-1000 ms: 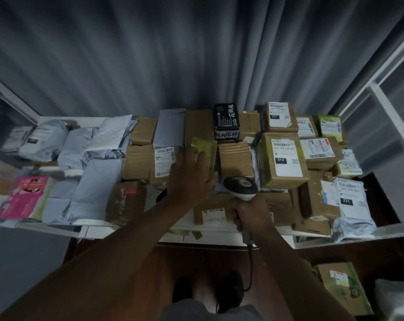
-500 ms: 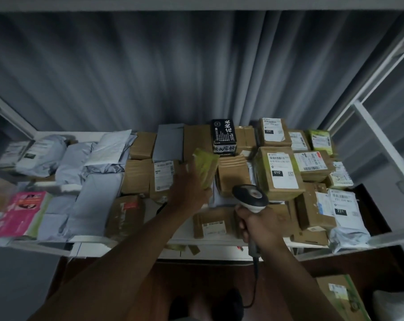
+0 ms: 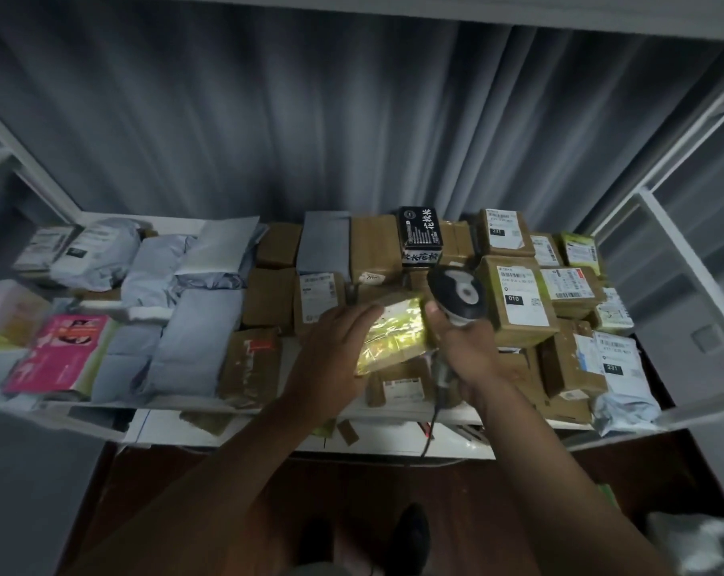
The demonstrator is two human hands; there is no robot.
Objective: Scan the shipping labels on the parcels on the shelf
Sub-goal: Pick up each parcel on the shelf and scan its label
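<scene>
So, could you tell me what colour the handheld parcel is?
Yellow-green, lit brightly; parcel, head view.

Head view dim overall, cool grey-blue cast; no direct light source in view. Only bright spot: yellow-green glare on the glossy parcel [image 3: 394, 334] held up betw. left hand [image 3: 335, 347] and right hand [image 3: 464, 351], just below the barcode scanner [image 3: 457, 295]. Floor under the shelf [image 3: 235, 426] nearly black. Motion blur on pkgs at lower left and both forearms; labels mostly unreadable. Strong wide-angle bowing of shelf frame at L/R edges. Curtain [image 3: 310, 118] soft, streaky.
</scene>
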